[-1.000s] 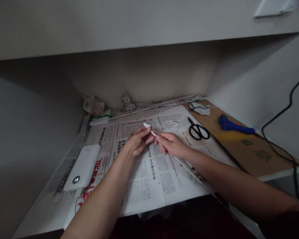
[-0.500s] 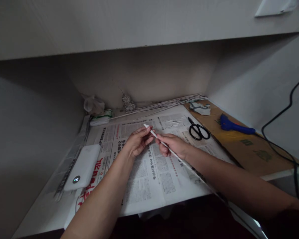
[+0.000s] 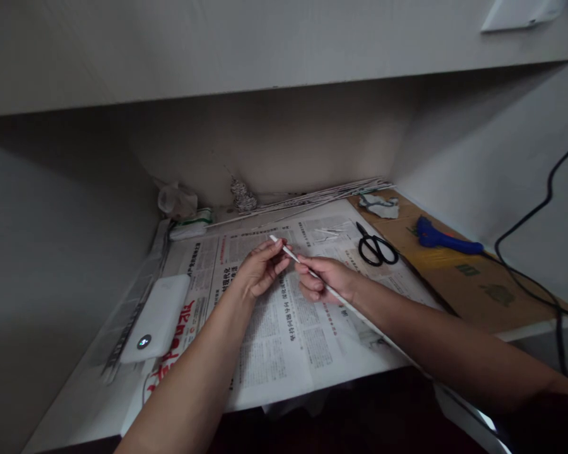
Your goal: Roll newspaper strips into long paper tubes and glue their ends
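A long thin white rolled-paper stick [image 3: 348, 305] slants from above the newspaper [image 3: 265, 353] down past my right forearm. My left hand [image 3: 264, 268] pinches it close to its upper tip, which pokes out beyond the thumb and finger. A short way further down the stick, my right hand [image 3: 325, 279] grips it with curled fingers. Both hands are just above the middle of the newspaper, almost touching. Black-handled scissors [image 3: 377, 247] lie right of my right hand. Small white paper scraps [image 3: 329, 233] rest behind the hands.
A blue glue gun [image 3: 447, 239] with a black cord lies on cardboard [image 3: 483, 287] at the right. Several paper sticks [image 3: 322, 197] lie along the back wall beside a twisted paper bundle [image 3: 243, 195]. At the left are a white power bank [image 3: 157, 318] and a plastic bag [image 3: 177, 202].
The stick's tip has shifted slightly left and looks blunter, as if turned a little. The right hand's fingers have moved slightly on the stick. The left hand is nearly unchanged.
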`<state>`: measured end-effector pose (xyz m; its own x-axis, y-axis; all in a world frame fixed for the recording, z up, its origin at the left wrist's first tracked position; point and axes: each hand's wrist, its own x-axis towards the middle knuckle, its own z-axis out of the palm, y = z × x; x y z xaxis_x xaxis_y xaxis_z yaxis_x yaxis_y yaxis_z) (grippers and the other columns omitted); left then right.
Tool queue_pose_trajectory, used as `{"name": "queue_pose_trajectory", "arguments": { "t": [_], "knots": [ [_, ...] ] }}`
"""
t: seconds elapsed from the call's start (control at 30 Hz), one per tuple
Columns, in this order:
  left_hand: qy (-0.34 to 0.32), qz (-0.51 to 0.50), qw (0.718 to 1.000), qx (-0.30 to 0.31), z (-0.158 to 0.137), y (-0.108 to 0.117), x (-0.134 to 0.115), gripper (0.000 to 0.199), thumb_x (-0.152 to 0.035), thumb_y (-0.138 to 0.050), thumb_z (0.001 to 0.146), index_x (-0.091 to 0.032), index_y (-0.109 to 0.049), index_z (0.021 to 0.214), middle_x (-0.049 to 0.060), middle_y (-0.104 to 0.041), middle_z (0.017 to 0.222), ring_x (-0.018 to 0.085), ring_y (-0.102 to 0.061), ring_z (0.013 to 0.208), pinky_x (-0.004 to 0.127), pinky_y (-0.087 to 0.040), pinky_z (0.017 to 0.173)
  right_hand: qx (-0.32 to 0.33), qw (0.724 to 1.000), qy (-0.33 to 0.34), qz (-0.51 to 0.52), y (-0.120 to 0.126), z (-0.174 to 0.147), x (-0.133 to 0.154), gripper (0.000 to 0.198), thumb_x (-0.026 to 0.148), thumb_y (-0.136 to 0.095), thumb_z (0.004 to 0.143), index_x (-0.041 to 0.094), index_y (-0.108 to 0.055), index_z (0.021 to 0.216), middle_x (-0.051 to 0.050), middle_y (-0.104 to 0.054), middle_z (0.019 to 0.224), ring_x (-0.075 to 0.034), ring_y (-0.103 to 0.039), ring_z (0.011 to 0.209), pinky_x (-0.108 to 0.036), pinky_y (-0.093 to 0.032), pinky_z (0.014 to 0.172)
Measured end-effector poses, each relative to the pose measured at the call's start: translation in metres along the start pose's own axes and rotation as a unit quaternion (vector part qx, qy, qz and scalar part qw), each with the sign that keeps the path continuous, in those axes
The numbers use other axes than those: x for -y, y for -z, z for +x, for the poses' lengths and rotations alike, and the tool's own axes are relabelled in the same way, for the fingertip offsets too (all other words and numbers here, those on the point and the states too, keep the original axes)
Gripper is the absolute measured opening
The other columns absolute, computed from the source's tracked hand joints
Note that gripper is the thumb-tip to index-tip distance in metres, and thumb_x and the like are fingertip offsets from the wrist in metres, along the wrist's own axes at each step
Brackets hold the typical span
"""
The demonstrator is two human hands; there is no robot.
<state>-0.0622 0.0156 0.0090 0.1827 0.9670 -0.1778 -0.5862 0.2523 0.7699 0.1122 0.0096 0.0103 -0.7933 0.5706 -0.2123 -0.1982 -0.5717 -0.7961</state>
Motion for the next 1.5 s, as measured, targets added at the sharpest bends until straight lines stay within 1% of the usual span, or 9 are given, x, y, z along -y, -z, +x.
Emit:
{"name": "queue_pose_trajectory", "arguments": {
  "t": [0.1,0.2,0.4,0.67,0.77,0.9,1.13,1.37,1.5],
  "knots": [
    [-0.008,-0.005,1.000,0.014,-0.0010,-0.0013,-0.0001,0.009,-0.017,-0.065,0.076,-0.012,-0.061,0.083,0.005,-0.066,0.078,0.011,-0.066,0.067,0.016,-0.055,0.057,0.028,0.999,-0.019,0.018,0.0002,-0.0008,-0.0002,0.033,0.045,-0.043,0.088,0.020,-0.037,0.067,0.007,-0.036,0.038,-0.010,-0.038,0.036,-0.021,-0.029,0.041],
    [-0.013,-0.008,1.000,-0.001,0.0006,-0.0003,-0.0003,0.008,-0.017,-0.065,0.076,-0.013,-0.060,0.080,0.003,-0.066,0.075,0.010,-0.065,0.064,0.015,-0.055,0.057,-0.025,0.997,0.015,-0.068,-0.0036,-0.0017,-0.0018,0.035,0.052,-0.043,0.086,0.019,-0.045,0.074,0.006,-0.042,0.042,-0.011,-0.044,0.038,-0.021,-0.032,0.040],
    [-0.017,-0.007,0.999,-0.048,0.0050,0.0036,-0.0014,0.006,-0.016,-0.063,0.078,-0.013,-0.061,0.083,0.003,-0.067,0.074,0.009,-0.065,0.063,0.015,-0.054,0.056,-0.132,0.941,0.098,-0.297,-0.0076,-0.0016,-0.0039,0.035,0.051,-0.050,0.083,0.016,-0.056,0.080,0.005,-0.049,0.044,-0.008,-0.045,0.036,-0.019,-0.029,0.038],
    [-0.010,-0.025,0.999,-0.030,0.0029,0.0016,-0.0018,0.008,-0.018,-0.062,0.079,-0.012,-0.063,0.085,0.003,-0.066,0.074,0.009,-0.065,0.065,0.015,-0.054,0.055,0.025,0.999,-0.006,-0.045,-0.0014,-0.0019,-0.0040,0.031,0.048,-0.044,0.086,0.019,-0.050,0.078,0.008,-0.037,0.039,-0.010,-0.045,0.037,-0.021,-0.031,0.039],
    [-0.023,-0.030,0.999,-0.038,0.0051,0.0035,-0.0024,0.007,-0.018,-0.063,0.079,-0.013,-0.063,0.083,0.002,-0.066,0.072,0.008,-0.063,0.061,0.014,-0.053,0.054,-0.051,0.989,0.028,-0.139,-0.0022,-0.0014,-0.0040,0.038,0.053,-0.045,0.085,0.017,-0.055,0.083,0.005,-0.046,0.046,-0.010,-0.048,0.040,-0.021,-0.032,0.039],
    [-0.042,-0.045,0.996,-0.060,0.0076,0.0063,-0.0037,0.005,-0.016,-0.061,0.080,-0.012,-0.063,0.082,0.002,-0.065,0.071,0.008,-0.063,0.059,0.014,-0.053,0.052,-0.143,0.934,0.103,-0.310,-0.0030,-0.0006,-0.0053,0.037,0.052,-0.050,0.084,0.016,-0.056,0.076,0.004,-0.050,0.047,-0.007,-0.045,0.039,-0.020,-0.033,0.041],
    [-0.049,-0.071,0.995,-0.044,0.0037,0.0038,-0.0057,0.004,-0.015,-0.063,0.078,-0.012,-0.061,0.077,0.002,-0.063,0.071,0.008,-0.062,0.058,0.014,-0.053,0.051,0.040,0.996,-0.008,-0.074,-0.0010,-0.0041,-0.0004,0.034,0.049,-0.045,0.086,0.020,-0.039,0.069,0.009,-0.032,0.039,-0.010,-0.040,0.035,-0.021,-0.029,0.037],
    [-0.067,-0.060,0.993,-0.074,0.0063,0.0046,-0.0073,0.004,-0.013,-0.063,0.078,-0.012,-0.061,0.074,0.001,-0.062,0.066,0.007,-0.059,0.050,0.013,-0.051,0.044,-0.118,0.939,0.094,-0.310,-0.0051,0.0001,-0.0083,0.035,0.050,-0.053,0.083,0.016,-0.054,0.076,0.005,-0.049,0.044,-0.007,-0.044,0.036,-0.019,-0.032,0.039],
    [-0.063,-0.081,0.993,-0.064,0.0062,0.0056,-0.0073,0.004,-0.012,-0.062,0.078,-0.012,-0.061,0.074,0.001,-0.061,0.065,0.007,-0.059,0.052,0.013,-0.051,0.046,-0.040,0.982,0.047,-0.180,-0.0053,-0.0013,-0.0078,0.034,0.048,-0.043,0.088,0.018,-0.049,0.075,0.006,-0.044,0.041,-0.009,-0.043,0.033,-0.020,-0.027,0.035]
  ]
}}
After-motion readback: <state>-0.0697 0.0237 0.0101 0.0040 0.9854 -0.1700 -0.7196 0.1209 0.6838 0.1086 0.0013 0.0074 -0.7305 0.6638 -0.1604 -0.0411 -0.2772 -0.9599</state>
